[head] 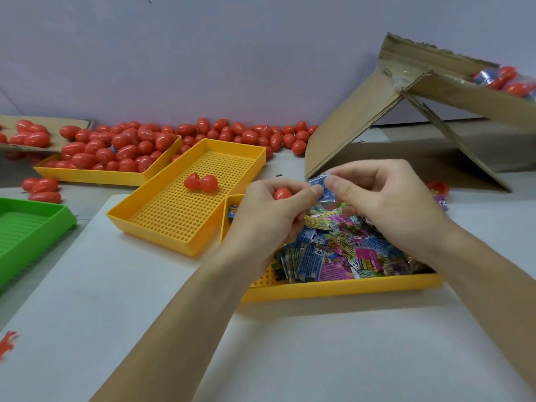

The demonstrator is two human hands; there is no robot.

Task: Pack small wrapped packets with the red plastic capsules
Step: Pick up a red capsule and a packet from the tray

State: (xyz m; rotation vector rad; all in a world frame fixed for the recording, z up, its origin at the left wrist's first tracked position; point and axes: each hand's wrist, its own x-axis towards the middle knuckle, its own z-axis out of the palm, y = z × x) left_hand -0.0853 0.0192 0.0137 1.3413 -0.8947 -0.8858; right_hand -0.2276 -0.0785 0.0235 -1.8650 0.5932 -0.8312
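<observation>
Single head cam, wide-angle, looks fwd & down from above the table [87,329], close over both forearms; hands sit mid-frame, near. Far wall [203,53] fills top of view, edges bend w/ lens. No 2nd view to overlap

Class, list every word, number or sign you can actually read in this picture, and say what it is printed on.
"6+": on white patches on several wrapped packets in the yellow tray.
The other print on the packets, including the pink logo, is too blurred to read.
The blue packet pinched by both hands: unreadable.
Capsules, trays and cardboard box: no readable text.
</observation>
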